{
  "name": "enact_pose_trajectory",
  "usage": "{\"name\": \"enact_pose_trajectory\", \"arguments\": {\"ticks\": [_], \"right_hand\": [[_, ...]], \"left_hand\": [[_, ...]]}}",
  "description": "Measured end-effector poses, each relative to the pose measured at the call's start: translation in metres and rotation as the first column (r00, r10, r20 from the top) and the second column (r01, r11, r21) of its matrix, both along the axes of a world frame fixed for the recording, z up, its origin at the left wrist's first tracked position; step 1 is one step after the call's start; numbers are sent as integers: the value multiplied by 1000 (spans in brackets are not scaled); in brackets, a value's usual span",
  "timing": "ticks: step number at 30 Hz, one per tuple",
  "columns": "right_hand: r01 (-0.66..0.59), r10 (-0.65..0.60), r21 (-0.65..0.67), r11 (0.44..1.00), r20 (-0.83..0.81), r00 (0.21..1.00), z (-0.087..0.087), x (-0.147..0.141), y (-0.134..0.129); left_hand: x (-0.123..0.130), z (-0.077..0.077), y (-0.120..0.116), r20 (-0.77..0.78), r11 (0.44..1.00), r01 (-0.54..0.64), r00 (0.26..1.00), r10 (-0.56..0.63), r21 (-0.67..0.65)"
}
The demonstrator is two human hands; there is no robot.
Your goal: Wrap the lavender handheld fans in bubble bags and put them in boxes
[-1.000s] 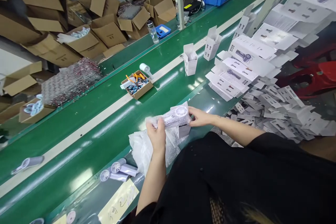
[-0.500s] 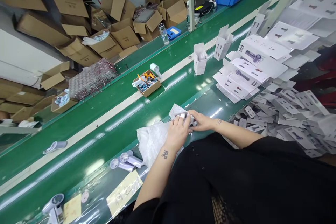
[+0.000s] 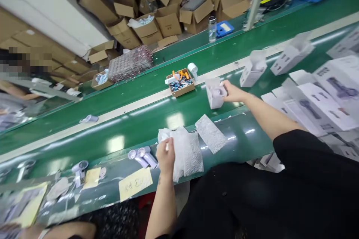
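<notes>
In my right hand (image 3: 230, 92) is an open white carton (image 3: 215, 99), gripped by its right side over the green conveyor. Something pale sits inside the carton; I cannot make out what. My left hand (image 3: 166, 153) is closed on the upper left edge of a bubble wrap pile (image 3: 189, 153) at the bench edge. A separate bubble wrap sheet (image 3: 211, 133) lies flat to the right of that pile. Two purple handheld fans (image 3: 144, 158) rest left of my left hand, above a handwritten yellow note (image 3: 135, 184).
A small parts box (image 3: 181, 89) and a white fan (image 3: 192, 71) stand on the conveyor (image 3: 117, 127). Two open white cartons (image 3: 253, 70) stand farther right, near stacked printed cartons (image 3: 316, 106). Another person's arm (image 3: 64, 230) shows at lower left.
My hands, together on bubble wrap before, have parted. The right has moved forward and now holds a carton; the left is on the bubble wrap pile. The view has swung left.
</notes>
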State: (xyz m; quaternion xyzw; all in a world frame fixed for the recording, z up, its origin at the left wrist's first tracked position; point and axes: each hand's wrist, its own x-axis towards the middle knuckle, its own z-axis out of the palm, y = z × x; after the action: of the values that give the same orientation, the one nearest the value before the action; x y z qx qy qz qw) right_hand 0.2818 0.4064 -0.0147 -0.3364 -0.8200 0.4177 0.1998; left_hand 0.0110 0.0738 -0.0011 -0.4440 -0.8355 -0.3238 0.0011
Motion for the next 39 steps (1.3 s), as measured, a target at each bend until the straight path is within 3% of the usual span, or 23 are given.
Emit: {"name": "enact_pose_trajectory", "arguments": {"ticks": [1,2,4,6,8,10,12,13,15,16,17,19,21,22,23,25,26,27,30,32,34,36,39], "right_hand": [[34,-35,18,999,50,998,-7,-6,18],[72,-75,37,997,87,993,-15,-12,33],[124,-130,59,990,108,986,-29,-17,55],[160,-169,83,984,120,978,-40,-16,67],[187,-201,106,977,138,970,-42,-8,65],[260,-276,170,951,81,958,-38,2,44],[423,-417,203,883,-76,906,-29,11,2],[500,-479,158,851,-154,864,-25,13,-26],[541,-553,-115,833,-175,815,-22,10,-89],[450,-512,-330,830,-129,849,-22,5,-122],[323,-431,-549,771,-78,899,-24,-4,-153],[181,-392,-834,521,-45,919,-31,-27,-207],[-29,-424,-971,236,-129,896,-37,-52,-241],[-136,-474,-979,151,-192,859,-39,-62,-251],[-214,-537,-971,108,-238,809,-41,-69,-255],[-228,-680,-966,120,-248,690,-44,-67,-252],[-163,-751,-976,142,-213,625,-45,-58,-246],[-69,-818,-985,159,-170,550,-45,-42,-239],[166,-912,-972,169,-90,400,-46,27,-224],[201,-897,-964,175,-72,437,-45,76,-226],[161,-843,-974,159,-49,536,-44,111,-236],[70,-776,-991,117,-48,628,-45,126,-250],[-134,-691,-989,54,-134,710,-53,113,-264]], "left_hand": [[-22,-8,-12,69,971,-220,972,227,-95],[-43,-15,-24,92,892,-395,902,422,-218],[-76,-28,-49,47,696,-584,751,659,-419],[-95,-40,-67,0,577,-618,682,731,-534],[-103,-52,-76,-1,530,-580,675,737,-619],[-106,-63,-79,1,496,-525,686,728,-691],[-109,-68,-82,-6,484,-492,705,709,-724],[-111,-67,-83,-11,487,-484,718,696,-727],[-113,-60,-84,-8,524,-463,755,656,-715],[-112,-53,-82,32,575,-462,761,648,-675],[-107,-46,-78,122,650,-456,755,644,-607],[-82,-33,-64,439,819,-411,698,565,-401],[-38,-26,-44,763,943,-266,562,320,-200],[-10,-26,-33,853,981,-136,487,189,-139],[18,-29,-22,907,995,10,413,85,-97],[71,-43,-3,954,947,315,298,-32,-67],[92,-53,5,954,898,435,292,-75,-63],[109,-64,12,932,845,529,339,-124,-81],[132,-96,30,702,652,696,625,-341,-302],[133,-112,39,538,551,692,717,-444,-467],[130,-120,48,508,512,681,732,-454,-524],[128,-121,56,549,522,693,717,-429,-497],[131,-113,63,626,572,707,679,-383,-416]]}}
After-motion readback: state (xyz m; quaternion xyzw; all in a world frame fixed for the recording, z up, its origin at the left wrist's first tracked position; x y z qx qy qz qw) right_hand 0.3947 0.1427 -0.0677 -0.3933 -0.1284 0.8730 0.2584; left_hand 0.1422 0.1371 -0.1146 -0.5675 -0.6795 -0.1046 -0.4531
